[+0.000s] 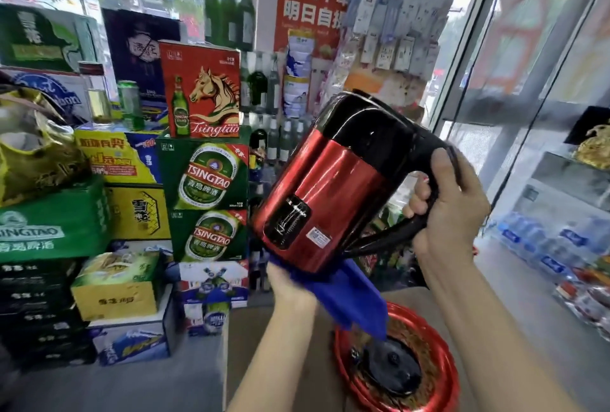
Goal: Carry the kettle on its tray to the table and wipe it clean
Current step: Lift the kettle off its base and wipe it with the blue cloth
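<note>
A red kettle [325, 187] with a black lid and handle is held up in the air, tilted to the left. My right hand [445, 200] grips its black handle. My left hand [290, 283] presses a blue cloth [356, 299] against the kettle's bottom edge; the cloth hangs down over the tray. Below, a round red tray [442, 388] lies on the table and carries the kettle's black base [394, 368].
Stacked beer cartons [204, 180] and boxes fill the left side up to the table's edge. A rack of hanging packets [392, 38] stands behind the kettle. Glass walls and packs of bottled water [541, 246] are at the right. The brown table [290, 345] lies beneath my arms.
</note>
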Available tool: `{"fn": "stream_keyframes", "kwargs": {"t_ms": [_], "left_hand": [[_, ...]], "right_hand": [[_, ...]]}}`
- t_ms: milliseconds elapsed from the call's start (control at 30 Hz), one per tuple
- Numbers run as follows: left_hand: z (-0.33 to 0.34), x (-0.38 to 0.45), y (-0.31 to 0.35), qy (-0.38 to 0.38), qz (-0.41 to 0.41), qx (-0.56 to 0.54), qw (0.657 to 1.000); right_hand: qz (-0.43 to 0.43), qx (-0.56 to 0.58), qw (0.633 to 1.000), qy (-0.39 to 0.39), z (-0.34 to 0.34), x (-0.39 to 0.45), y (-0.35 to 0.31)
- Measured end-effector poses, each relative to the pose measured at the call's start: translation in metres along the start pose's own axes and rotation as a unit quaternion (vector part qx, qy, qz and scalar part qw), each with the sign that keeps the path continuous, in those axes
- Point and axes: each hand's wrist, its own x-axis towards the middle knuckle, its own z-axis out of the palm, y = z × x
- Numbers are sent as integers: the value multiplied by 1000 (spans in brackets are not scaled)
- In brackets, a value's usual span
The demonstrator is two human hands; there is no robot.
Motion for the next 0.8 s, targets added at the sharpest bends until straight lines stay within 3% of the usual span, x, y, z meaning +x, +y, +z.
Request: {"fn": "stream_keyframes", "kwargs": {"t_ms": [100,200,267,300,333,367,400,433,533,633,667,700,800], "left_hand": [[-1,-15,-16,21,-20,-50,998],[-9,-27,-19,20,-5,-41,999],[-20,-32,-19,30,98,52,993],[-21,-33,-19,41,193,158,967],[-22,-32,-19,41,301,292,907],[-20,-31,-20,41,383,421,821],[-17,-30,-21,45,425,524,736],[-12,-31,-19,51,441,586,678],[18,-28,-7,-5,519,661,543],[44,-17,8,-83,630,711,299],[44,-15,11,-108,644,719,235],[38,-14,12,-136,654,718,194],[-20,-13,12,-206,652,716,144]], "right_hand": [[-76,-40,996,28,9,-8,12],[-89,-41,994,46,9,-10,14],[-66,-33,996,58,6,-10,14],[-53,-28,997,56,6,-12,15],[-40,-24,998,47,8,-15,17],[-29,-22,999,34,10,-19,19],[-23,-24,999,19,12,-23,20],[-22,-28,999,2,14,-27,19],[-11,-53,997,-53,16,-30,14],[52,-33,997,-51,13,-31,7],[71,-21,996,-41,11,-30,4],[81,-13,996,-34,8,-28,2],[77,-8,996,-41,-4,-20,-8]]}}
